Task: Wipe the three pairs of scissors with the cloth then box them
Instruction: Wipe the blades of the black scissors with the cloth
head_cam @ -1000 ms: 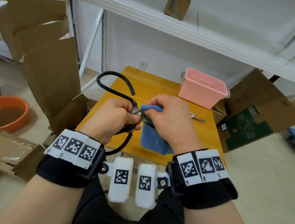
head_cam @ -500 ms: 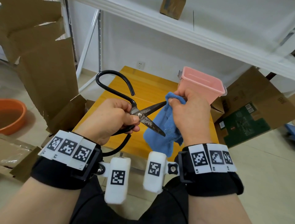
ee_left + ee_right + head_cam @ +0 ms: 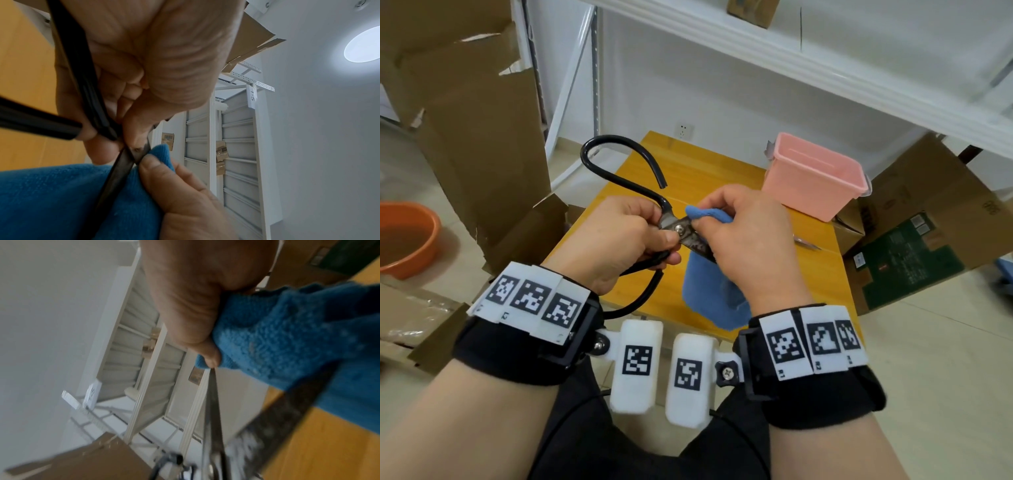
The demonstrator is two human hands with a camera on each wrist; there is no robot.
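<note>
Yellow wooden table [image 3: 722, 164] is sitting under a white shelf, cardboard is leaning all round it, and an orange basin [image 3: 404, 236] is getting cut off at the left edge. Both hands are working above the table's near half. The left hand [image 3: 616, 243] is curling its fingers round the black-handled scissors [image 3: 678, 229] just behind the pivot screw, one big handle loop arching up and away, the other trailing down past the wrist. In the left wrist view the palm is crowding the frame and only the dark handle stems and a sliver of blade are showing. The right hand [image 3: 750, 240] is pinching the blue cloth [image 3: 715, 298] against one blade close to the pivot, thumb and fingers closed tight on the fabric; the rest of the cloth is hanging down beneath the hand, and that hand is hiding most of both blades from the head camera. The right wrist view is running blurred, though two spread blades are showing, so the scissors are standing open. Over at the table's far right the pink box [image 3: 815, 174] is standing, its inside out of sight. Just right of the right hand a metal tip [image 3: 806, 242] is poking out on the table; whether that is another pair of scissors I cannot tell.
</note>
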